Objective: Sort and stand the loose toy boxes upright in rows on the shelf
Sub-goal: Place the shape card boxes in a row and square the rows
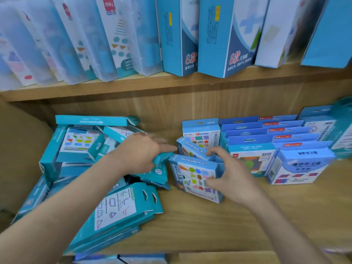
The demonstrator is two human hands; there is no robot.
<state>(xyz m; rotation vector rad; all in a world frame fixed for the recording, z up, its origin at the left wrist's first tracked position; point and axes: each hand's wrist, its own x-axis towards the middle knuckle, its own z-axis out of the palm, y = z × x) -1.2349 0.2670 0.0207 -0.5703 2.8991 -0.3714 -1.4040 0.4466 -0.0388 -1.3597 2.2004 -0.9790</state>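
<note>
Loose teal toy boxes (80, 147) lie jumbled at the left of the wooden shelf (209, 221). A stack of flat teal boxes (118, 212) leans at the front left. My left hand (141, 151) grips a teal box (162, 159) at the pile's right edge. My right hand (228, 174) holds the front light-blue shapes box (190, 176), which tilts forward. Behind it a second shapes box (190, 148) leans and a third (201, 133) stands upright. Rows of upright blue boxes (266, 138) fill the right.
The upper shelf (133, 84) carries tall clear and blue boxes (179, 35) standing in a row. A white-and-blue box (299, 166) fronts the right rows. More boxes (122, 259) show below the shelf's front edge. Bare wood lies in front of my right hand.
</note>
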